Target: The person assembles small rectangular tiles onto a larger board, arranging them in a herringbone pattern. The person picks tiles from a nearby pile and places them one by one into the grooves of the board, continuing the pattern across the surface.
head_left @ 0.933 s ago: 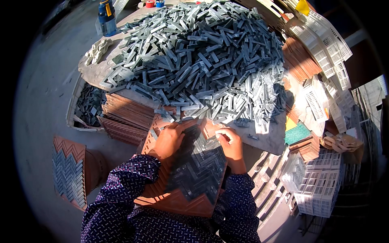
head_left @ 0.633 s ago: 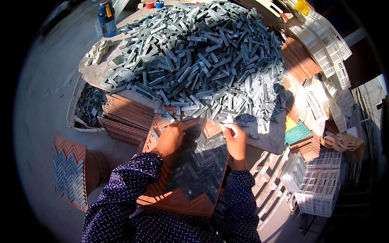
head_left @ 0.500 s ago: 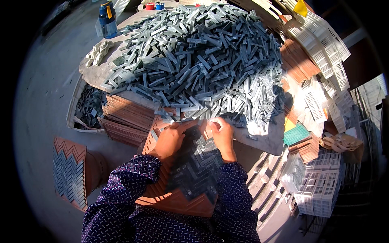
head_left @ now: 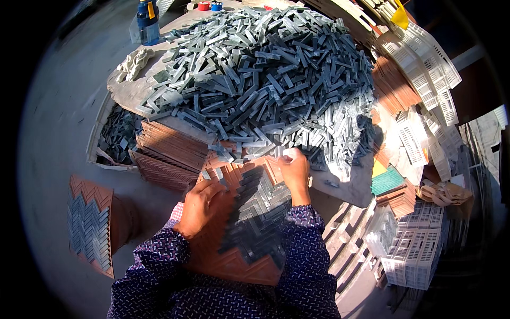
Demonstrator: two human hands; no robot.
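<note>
Left hand point(head_left: 199, 207) has slid down and leftward off the herringbone of dark strips point(head_left: 257, 212), leaving more slots exposed at the upper left of the brown grooved tray point(head_left: 249, 268), lower centre. Its fingers curl over the tray; the right hand point(head_left: 295, 168) is bunched at the tray's upper right corner. Whether either grip clasps anything can't be made out. Beyond, the tabletop point(head_left: 348, 189) bears a heap of loose strips point(head_left: 271, 80). Blue bottle point(head_left: 147, 24) upper left, white crates point(head_left: 417, 258) lower right, grey floor point(head_left: 48, 159) far left.

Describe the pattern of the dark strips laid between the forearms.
Dark grey strips in a zigzag herringbone, best seen in the head view.
</note>
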